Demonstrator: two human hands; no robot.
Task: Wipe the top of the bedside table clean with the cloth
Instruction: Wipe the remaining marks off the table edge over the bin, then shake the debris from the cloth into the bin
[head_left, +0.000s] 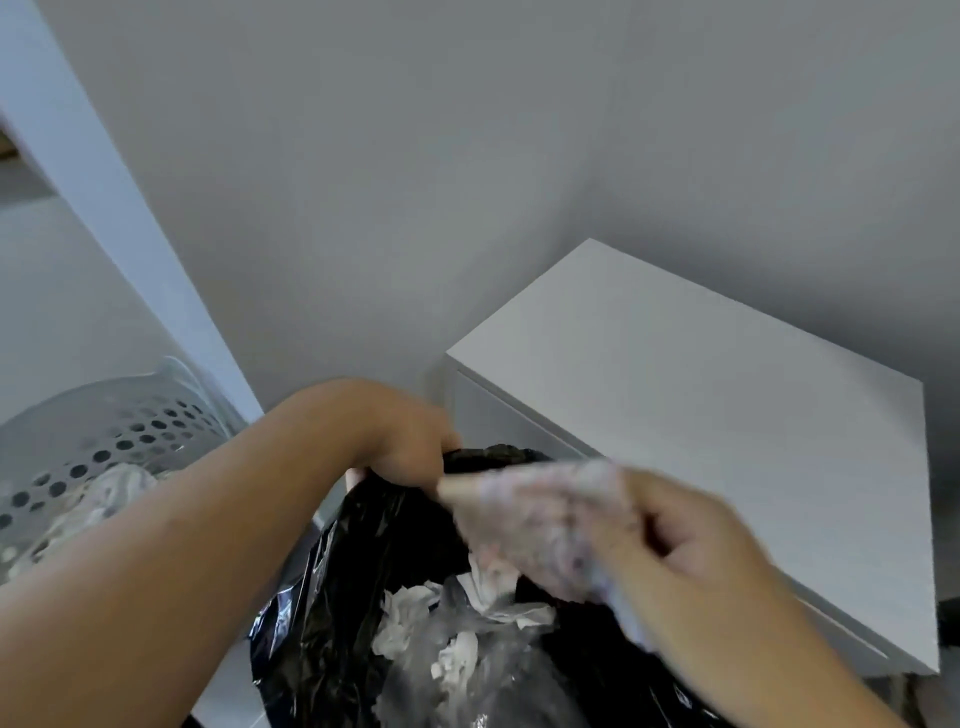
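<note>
The white bedside table (701, 384) stands at the right against the grey wall, its top bare. My right hand (696, 561) grips a pale patterned cloth (540, 519), blurred with motion, over the mouth of a black rubbish bag (332, 597) just left of the table. My left hand (410, 447) clutches the bag's upper rim and holds it open. Inside the bag lie crumpled white tissues and clear plastic (457, 639).
A grey perforated laundry basket (104, 441) with fabric in it sits at the lower left. A white slanted frame edge (104, 208) runs down the left side. The wall corner is behind the table.
</note>
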